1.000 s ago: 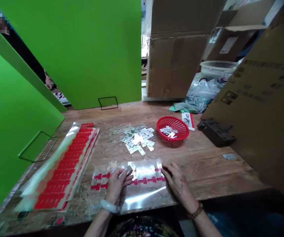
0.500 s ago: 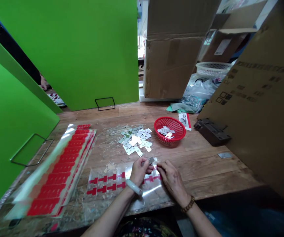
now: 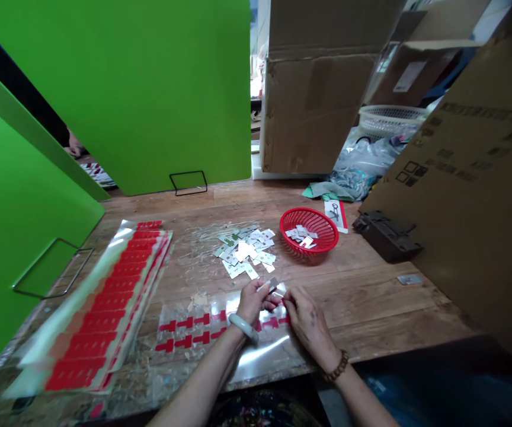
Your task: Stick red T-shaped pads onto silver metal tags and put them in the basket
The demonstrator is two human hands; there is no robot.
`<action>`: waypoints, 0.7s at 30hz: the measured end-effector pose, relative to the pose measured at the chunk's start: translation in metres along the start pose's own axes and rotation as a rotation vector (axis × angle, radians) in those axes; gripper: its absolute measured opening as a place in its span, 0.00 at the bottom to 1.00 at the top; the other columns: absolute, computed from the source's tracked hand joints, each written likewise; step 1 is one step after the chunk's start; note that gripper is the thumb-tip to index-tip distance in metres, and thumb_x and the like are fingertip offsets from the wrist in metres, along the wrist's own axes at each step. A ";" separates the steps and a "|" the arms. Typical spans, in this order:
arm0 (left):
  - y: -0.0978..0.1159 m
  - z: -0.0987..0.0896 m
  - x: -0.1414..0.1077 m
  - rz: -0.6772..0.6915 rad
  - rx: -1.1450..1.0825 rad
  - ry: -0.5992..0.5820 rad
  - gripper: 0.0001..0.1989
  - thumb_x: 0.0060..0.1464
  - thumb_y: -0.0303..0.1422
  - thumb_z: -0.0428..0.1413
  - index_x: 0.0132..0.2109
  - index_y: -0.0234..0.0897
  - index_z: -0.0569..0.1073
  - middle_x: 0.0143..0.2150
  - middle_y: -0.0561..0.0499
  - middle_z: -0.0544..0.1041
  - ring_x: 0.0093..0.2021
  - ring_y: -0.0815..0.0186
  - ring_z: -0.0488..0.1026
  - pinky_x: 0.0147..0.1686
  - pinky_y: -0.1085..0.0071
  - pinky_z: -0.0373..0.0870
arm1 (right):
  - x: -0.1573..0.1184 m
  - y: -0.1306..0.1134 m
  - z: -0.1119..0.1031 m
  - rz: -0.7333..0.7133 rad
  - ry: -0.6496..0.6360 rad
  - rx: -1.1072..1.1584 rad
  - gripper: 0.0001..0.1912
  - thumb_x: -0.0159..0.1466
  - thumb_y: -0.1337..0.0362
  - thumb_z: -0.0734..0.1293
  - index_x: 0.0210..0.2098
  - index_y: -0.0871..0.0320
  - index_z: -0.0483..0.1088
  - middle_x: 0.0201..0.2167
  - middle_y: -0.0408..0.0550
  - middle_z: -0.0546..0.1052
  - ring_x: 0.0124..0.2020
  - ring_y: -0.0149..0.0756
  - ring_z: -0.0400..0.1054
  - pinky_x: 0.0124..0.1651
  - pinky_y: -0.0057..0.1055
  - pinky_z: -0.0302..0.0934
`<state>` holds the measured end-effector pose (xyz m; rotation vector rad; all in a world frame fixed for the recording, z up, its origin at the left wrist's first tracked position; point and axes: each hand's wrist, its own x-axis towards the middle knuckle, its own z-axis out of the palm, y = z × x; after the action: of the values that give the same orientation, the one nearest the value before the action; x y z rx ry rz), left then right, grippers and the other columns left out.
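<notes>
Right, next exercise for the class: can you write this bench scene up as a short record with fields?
Left hand: holds a small grey plate
Right hand: at the right end of a clear sheet
Sheet markings: red T-shapes, partly hidden
Beyond hands: loose pile of small plates
Red basket: similar pieces inside
Far left: red-banded sheets, overlapping

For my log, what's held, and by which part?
Left hand: small flat plate, by its near end. Right hand: at the clear sheet; hold unclear.

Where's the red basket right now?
Head view, right of centre: the red plastic basket sits on the wooden table beyond the right hand, between the silvery plate pile on its left and the red-edged card at its back right.
</notes>
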<state>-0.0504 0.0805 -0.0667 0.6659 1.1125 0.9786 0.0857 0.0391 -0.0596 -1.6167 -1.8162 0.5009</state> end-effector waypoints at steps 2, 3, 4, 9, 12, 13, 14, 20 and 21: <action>0.000 0.000 0.000 -0.002 -0.005 0.000 0.16 0.42 0.40 0.62 0.29 0.33 0.66 0.20 0.52 0.73 0.17 0.70 0.70 0.18 0.76 0.64 | -0.002 -0.001 0.001 -0.016 0.032 0.026 0.08 0.62 0.72 0.57 0.34 0.57 0.66 0.31 0.48 0.70 0.33 0.38 0.64 0.37 0.32 0.59; 0.000 0.000 0.000 -0.002 -0.006 0.000 0.16 0.42 0.40 0.62 0.29 0.33 0.66 0.20 0.52 0.73 0.17 0.70 0.70 0.18 0.76 0.64 | -0.004 -0.001 0.002 -0.024 0.048 0.046 0.09 0.62 0.72 0.57 0.38 0.58 0.67 0.33 0.50 0.70 0.36 0.39 0.65 0.39 0.33 0.60; 0.000 0.000 0.000 -0.001 -0.006 0.001 0.16 0.42 0.40 0.62 0.29 0.33 0.66 0.19 0.52 0.73 0.17 0.70 0.70 0.18 0.76 0.64 | -0.005 -0.001 0.003 -0.028 0.057 0.064 0.11 0.63 0.72 0.56 0.42 0.58 0.66 0.36 0.51 0.70 0.38 0.39 0.65 0.41 0.34 0.60; 0.000 0.001 -0.002 0.008 0.002 0.017 0.15 0.43 0.39 0.62 0.29 0.33 0.66 0.18 0.52 0.74 0.16 0.71 0.70 0.19 0.76 0.64 | -0.012 -0.001 0.007 0.014 0.047 0.047 0.11 0.64 0.71 0.56 0.37 0.56 0.69 0.32 0.49 0.68 0.34 0.38 0.64 0.39 0.34 0.60; 0.000 0.002 -0.003 0.011 0.012 0.026 0.15 0.43 0.39 0.61 0.30 0.33 0.66 0.18 0.50 0.75 0.17 0.70 0.70 0.19 0.76 0.63 | -0.014 -0.003 0.010 0.014 0.074 0.038 0.10 0.63 0.72 0.57 0.34 0.57 0.68 0.31 0.48 0.67 0.33 0.38 0.63 0.38 0.33 0.60; 0.000 0.003 -0.003 0.012 0.016 0.029 0.15 0.43 0.39 0.61 0.30 0.33 0.66 0.19 0.50 0.75 0.17 0.69 0.71 0.19 0.76 0.63 | -0.014 -0.004 0.010 0.014 0.083 0.035 0.10 0.63 0.72 0.57 0.33 0.57 0.67 0.30 0.47 0.67 0.33 0.38 0.62 0.38 0.33 0.59; -0.001 0.003 -0.003 0.013 0.019 0.032 0.15 0.44 0.39 0.61 0.30 0.33 0.66 0.19 0.50 0.75 0.17 0.69 0.71 0.19 0.76 0.63 | -0.014 -0.005 0.011 0.015 0.090 0.030 0.10 0.63 0.73 0.57 0.32 0.56 0.67 0.30 0.47 0.67 0.33 0.37 0.62 0.37 0.32 0.59; 0.001 0.005 -0.005 0.020 0.033 0.048 0.14 0.44 0.39 0.60 0.31 0.34 0.66 0.18 0.50 0.75 0.17 0.70 0.70 0.19 0.76 0.63 | -0.014 -0.007 0.013 0.010 0.112 -0.013 0.09 0.62 0.74 0.56 0.30 0.56 0.64 0.30 0.47 0.65 0.32 0.37 0.61 0.36 0.33 0.57; 0.002 0.005 -0.005 0.019 0.035 0.050 0.14 0.44 0.39 0.60 0.30 0.34 0.66 0.18 0.51 0.75 0.17 0.70 0.70 0.19 0.76 0.63 | -0.013 -0.007 0.013 0.017 0.110 0.001 0.09 0.62 0.74 0.57 0.30 0.56 0.64 0.30 0.47 0.65 0.33 0.37 0.61 0.37 0.33 0.57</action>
<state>-0.0469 0.0768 -0.0612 0.6849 1.1712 0.9984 0.0727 0.0267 -0.0671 -1.6278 -1.7231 0.4120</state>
